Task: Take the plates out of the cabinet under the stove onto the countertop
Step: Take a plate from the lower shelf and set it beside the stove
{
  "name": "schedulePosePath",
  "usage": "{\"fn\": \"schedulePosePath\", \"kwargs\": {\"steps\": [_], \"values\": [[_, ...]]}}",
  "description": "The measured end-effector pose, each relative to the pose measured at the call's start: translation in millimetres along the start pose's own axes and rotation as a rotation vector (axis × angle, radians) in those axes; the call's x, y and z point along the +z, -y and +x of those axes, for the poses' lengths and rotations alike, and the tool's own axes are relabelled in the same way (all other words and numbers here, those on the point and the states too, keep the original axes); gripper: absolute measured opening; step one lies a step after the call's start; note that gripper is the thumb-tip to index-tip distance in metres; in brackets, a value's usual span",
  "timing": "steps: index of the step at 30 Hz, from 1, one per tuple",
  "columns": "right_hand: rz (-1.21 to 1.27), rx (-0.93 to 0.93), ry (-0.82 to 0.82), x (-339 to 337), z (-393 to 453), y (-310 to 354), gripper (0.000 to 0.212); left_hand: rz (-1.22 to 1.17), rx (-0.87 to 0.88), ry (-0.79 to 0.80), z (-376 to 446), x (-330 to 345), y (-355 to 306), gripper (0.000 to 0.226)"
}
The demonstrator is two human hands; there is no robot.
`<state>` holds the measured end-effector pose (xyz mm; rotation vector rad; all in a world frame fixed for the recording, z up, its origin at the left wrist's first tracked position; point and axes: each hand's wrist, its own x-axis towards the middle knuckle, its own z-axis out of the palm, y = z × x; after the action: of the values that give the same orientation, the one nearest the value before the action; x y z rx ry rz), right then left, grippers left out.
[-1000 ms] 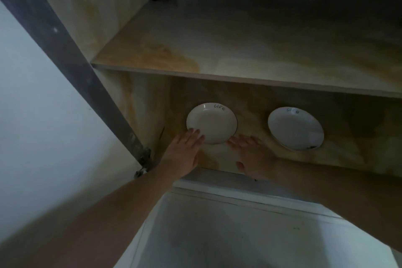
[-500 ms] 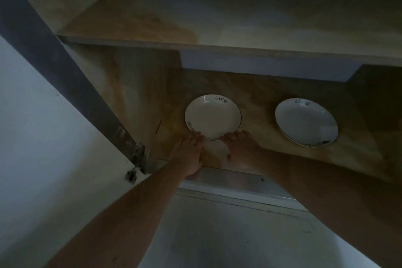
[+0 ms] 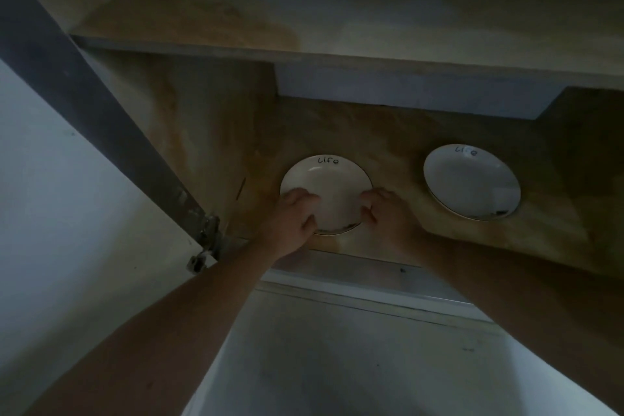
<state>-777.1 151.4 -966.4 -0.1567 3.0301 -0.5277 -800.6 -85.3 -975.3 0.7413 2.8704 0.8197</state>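
Two white plates with dark lettering near the rim lie on the floor of the open lower cabinet. The left plate (image 3: 329, 184) is gripped on both sides. My left hand (image 3: 293, 213) curls over its left edge with the thumb on the near rim. My right hand (image 3: 385, 209) curls round its right edge. The right plate (image 3: 471, 181) lies apart, further right, untouched. Whether the left plate is lifted off the cabinet floor I cannot tell.
A wooden shelf (image 3: 337, 57) spans the cabinet just above the plates. The open cabinet door (image 3: 50, 196) stands at the left with its hinge (image 3: 204, 243) close to my left forearm. A pale floor (image 3: 337, 365) lies below the cabinet's front edge.
Both hands moved forward from the plate's near edge and closed round its two sides. The view dipped lower into the cabinet.
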Motion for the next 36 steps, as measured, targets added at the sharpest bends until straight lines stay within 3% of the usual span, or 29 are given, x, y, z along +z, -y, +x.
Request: {"fn": "schedulePosePath", "kwargs": {"steps": [3, 8, 11, 14, 18, 27, 32, 36], "values": [[0.31, 0.186, -0.007, -3.1, 9.1, 2.2, 0.051, -0.179, -0.408, -0.05, 6.9, -10.5, -1.5, 0.053], [0.582, 0.319, 0.058, -1.8, 16.8, 3.9, 0.048, -0.86, -0.92, -0.103, 16.3, -19.5, -8.1, 0.049], [1.049, 0.541, 0.158, -13.3, 19.3, 5.9, 0.044, -1.315, -0.947, -0.175, 15.0, -25.0, -5.0, 0.037], [1.231, 0.668, 0.144, -20.2, 19.0, 8.1, 0.026, -1.434, -0.984, -0.104, 8.6, -31.8, 5.6, 0.046], [1.167, 0.776, 0.232, -17.4, 11.9, 11.1, 0.017, -1.393, -1.015, 0.033, 0.8, -33.2, 16.7, 0.054], [1.191, 0.712, 0.264, -37.0, -1.6, 31.0, 0.019, -1.374, -1.012, -0.004, -21.4, -56.2, 0.5, 0.059], [1.199, 0.765, 0.32, -78.0, -42.9, 54.0, 0.036, -1.295, -1.06, -0.088, -57.7, -93.1, -44.0, 0.047], [1.148, 0.849, 0.354, -127.1, -105.7, 78.0, 0.039, -1.323, -1.055, -0.01, -109.9, -133.9, -99.9, 0.042]]}}
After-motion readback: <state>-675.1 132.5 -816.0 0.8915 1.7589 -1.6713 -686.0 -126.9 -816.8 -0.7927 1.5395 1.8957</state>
